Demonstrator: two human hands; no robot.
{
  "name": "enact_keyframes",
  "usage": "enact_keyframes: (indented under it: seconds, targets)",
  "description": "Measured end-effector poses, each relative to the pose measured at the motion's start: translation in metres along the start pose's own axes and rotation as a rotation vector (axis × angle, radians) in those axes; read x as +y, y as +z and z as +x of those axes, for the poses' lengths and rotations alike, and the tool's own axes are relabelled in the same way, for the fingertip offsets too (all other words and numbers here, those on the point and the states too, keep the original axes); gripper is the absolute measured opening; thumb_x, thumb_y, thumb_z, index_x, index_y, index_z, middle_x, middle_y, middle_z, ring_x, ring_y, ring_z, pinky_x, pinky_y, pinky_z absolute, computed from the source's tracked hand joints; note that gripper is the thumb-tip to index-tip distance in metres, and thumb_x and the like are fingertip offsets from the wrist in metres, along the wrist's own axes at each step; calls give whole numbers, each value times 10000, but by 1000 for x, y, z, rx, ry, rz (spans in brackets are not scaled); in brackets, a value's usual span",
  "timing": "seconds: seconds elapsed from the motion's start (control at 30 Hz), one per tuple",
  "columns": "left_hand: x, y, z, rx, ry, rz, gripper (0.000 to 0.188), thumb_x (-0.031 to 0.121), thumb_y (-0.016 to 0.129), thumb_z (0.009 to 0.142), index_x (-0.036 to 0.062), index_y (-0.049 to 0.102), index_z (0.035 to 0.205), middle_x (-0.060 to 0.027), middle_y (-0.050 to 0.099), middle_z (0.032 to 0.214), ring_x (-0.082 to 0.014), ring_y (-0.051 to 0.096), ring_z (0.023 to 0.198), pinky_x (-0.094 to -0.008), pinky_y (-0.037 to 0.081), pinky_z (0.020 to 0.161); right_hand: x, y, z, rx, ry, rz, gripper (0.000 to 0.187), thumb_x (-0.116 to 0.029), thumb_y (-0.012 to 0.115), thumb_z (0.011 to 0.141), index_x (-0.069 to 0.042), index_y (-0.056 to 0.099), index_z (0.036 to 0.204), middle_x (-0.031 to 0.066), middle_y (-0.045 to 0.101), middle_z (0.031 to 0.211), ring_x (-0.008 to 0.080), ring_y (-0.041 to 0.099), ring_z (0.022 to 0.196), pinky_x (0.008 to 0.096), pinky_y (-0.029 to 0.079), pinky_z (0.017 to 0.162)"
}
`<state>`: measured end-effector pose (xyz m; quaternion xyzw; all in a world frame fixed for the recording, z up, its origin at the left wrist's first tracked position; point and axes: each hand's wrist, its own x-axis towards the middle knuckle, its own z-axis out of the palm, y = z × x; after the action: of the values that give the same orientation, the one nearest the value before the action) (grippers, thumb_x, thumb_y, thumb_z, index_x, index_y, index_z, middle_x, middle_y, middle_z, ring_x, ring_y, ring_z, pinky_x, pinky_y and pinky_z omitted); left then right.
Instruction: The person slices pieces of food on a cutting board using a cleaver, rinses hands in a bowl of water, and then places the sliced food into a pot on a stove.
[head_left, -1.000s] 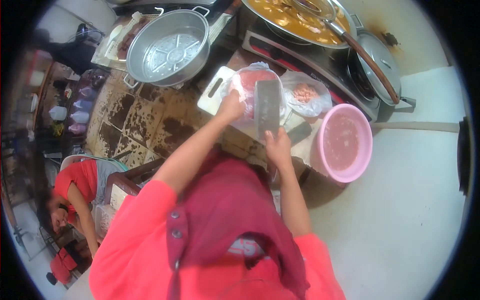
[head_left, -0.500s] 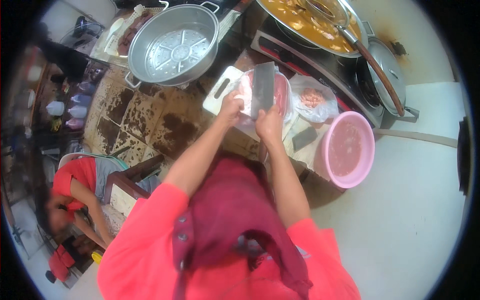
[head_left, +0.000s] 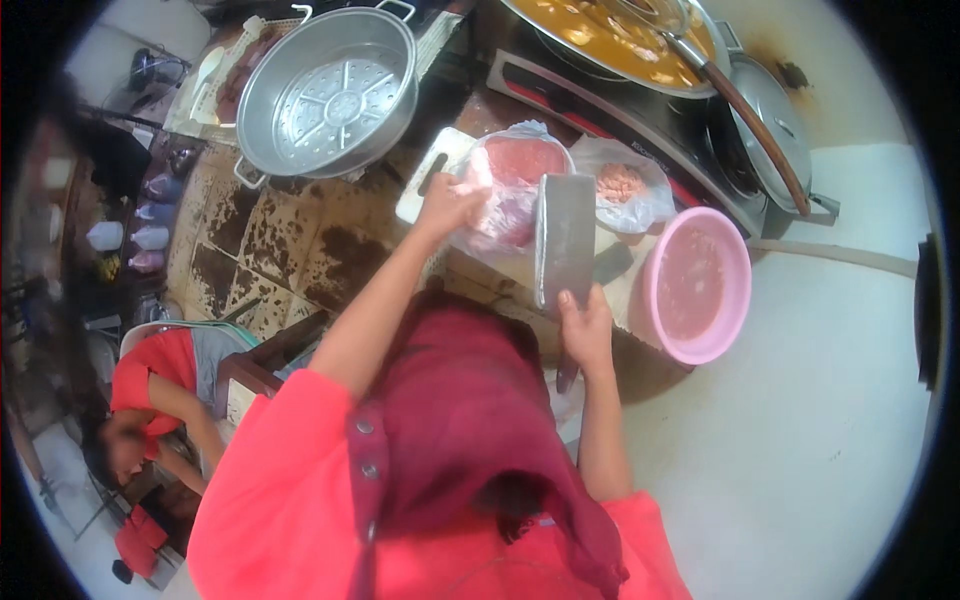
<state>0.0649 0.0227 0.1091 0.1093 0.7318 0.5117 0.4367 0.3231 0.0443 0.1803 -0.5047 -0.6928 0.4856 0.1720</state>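
Left hand (head_left: pixel 452 204) seems to pinch the pale edge of the meat (head_left: pixel 525 160), though its fingertips are hard to make out; right hand (head_left: pixel 587 330) is wrapped round a cleaver (head_left: pixel 566 240). Meat sits right of the cutting board's (head_left: pixel 415 198) slot, plastic bag (head_left: pixel 652 207) and pink tub (head_left: pixel 742 290) farther right, steamer pot (head_left: pixel 344 106) to its upper left.

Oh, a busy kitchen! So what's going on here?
A person's right hand holds a broad cleaver, and the left hand holds the pale edge of some raw meat. The blade is at the meat's right side; whether they touch, I can't tell. Just beyond lies a plastic bag with small pink pieces, and a pink basin of cloudy liquid stands to the right.
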Motion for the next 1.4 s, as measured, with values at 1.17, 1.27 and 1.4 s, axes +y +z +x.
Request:
enact_keyframes:
  seconds: [1.17,1.27,1.4]
  targets:
    - [-64,-22,40,-264,4,-667,469,-23,550,794,-1,362,1222,-188,546,1102,-222,607,918,-339,538,661,4,29,-23,151,-90,-108,283,-176,630,904,56,482,969,256,646,782,337,697,798,406,522,664]
    - [-81,-4,3,43,258,-57,571,132,705,810,0,352,1239,-202,532,1131,-218,575,997,-357,516,795,5,23,-12,154,-122,-76,300,-171,636,903,66,490,1015,242,656,840,304,698,859,390,525,706]
    - [-86,2,-22,90,256,241,543,257,796,762,-5,486,1122,-160,622,972,-209,607,904,-341,498,773,27,27,-9,132,-99,-80,270,-153,624,905,64,502,1010,226,670,866,287,697,885,372,526,742]
